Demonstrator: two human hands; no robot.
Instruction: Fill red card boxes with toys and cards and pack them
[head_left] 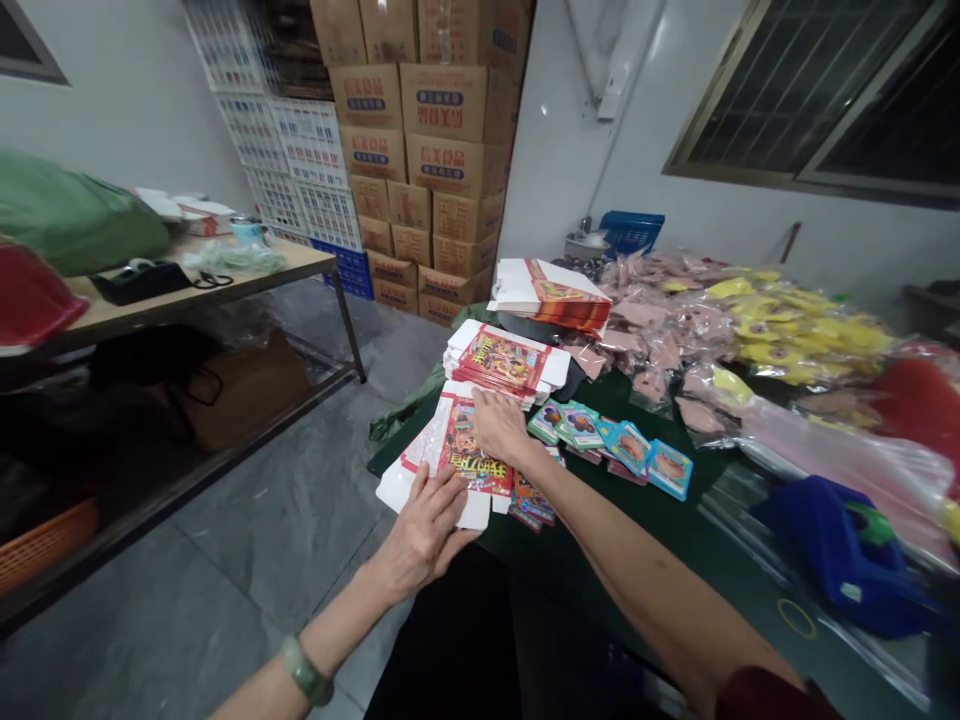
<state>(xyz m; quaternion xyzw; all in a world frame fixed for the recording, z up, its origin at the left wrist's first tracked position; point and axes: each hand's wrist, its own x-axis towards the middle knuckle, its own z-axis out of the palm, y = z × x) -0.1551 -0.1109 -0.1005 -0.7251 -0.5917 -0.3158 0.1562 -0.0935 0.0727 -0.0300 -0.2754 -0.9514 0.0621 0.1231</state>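
Note:
A flat red-and-white printed carton (pixel 459 430), with white flaps, lies at the near left edge of the green table. My left hand (pixel 426 525) grips its near side, fingers on top and thumb along the white flap. Over the carton's right part rests my right hand (pixel 498 428), fingers stretched out and pressed lightly on the print. Just beyond it is a stack of similar flat cartons (pixel 502 360). Colourful cards (pixel 581 425) lie fanned in small piles to the right. More cards (pixel 531 500) show partly from under the carton and my right forearm.
White-and-red cartons (pixel 551 290) are piled at the back. Bagged pink pieces (pixel 645 320) and yellow pieces (pixel 795 320) cover the far right. A blue tape dispenser (pixel 840 560) stands at right. Another table (pixel 300 262) is at left, with brown boxes (pixel 450 170) stacked behind.

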